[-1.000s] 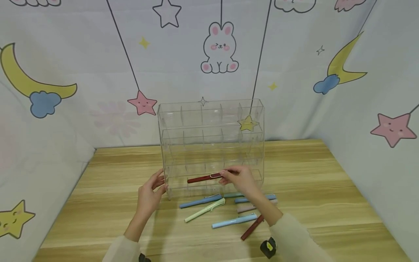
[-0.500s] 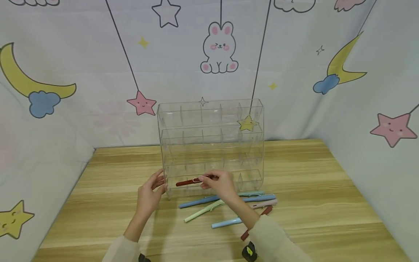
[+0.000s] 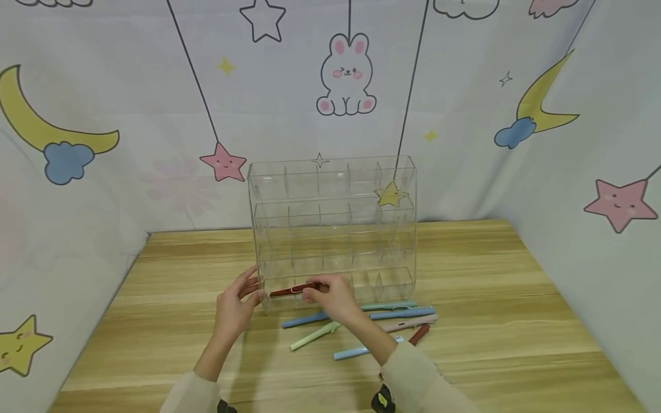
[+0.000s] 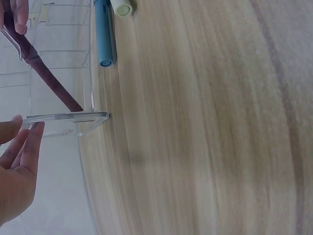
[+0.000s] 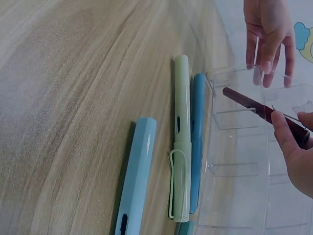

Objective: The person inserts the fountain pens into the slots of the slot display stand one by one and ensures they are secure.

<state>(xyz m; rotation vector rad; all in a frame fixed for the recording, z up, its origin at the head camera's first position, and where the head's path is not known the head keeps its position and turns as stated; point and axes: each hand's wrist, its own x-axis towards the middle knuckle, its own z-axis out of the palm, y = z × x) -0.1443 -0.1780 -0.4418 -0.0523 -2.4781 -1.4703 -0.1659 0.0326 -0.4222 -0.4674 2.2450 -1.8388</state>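
A clear plastic organizer (image 3: 335, 215) with stepped rows of compartments stands upright on the table. My left hand (image 3: 232, 310) holds its left side panel (image 4: 68, 117), thumb on one face and fingers on the other. My right hand (image 3: 333, 299) pinches a dark red clip pen (image 3: 284, 291) near its clip end. The pen's other end points left and slopes down into the leftmost part of the organizer's bottom row, close to the side panel. In the right wrist view the dark red pen (image 5: 244, 102) overlaps the clear dividers.
In front of the organizer lie a blue pen (image 3: 302, 320), a pale green pen (image 3: 312, 338), a light blue pen (image 3: 351, 353), a teal pen (image 3: 395, 305), another blue pen (image 3: 405, 312), a greyish-pink pen (image 3: 413, 323) and a second dark red pen (image 3: 419, 334), partly hidden by my right arm.
My right hand has carried the dark red pen leftward and slightly down, into the organizer's bottom-left area. My left hand has stayed on the side panel.
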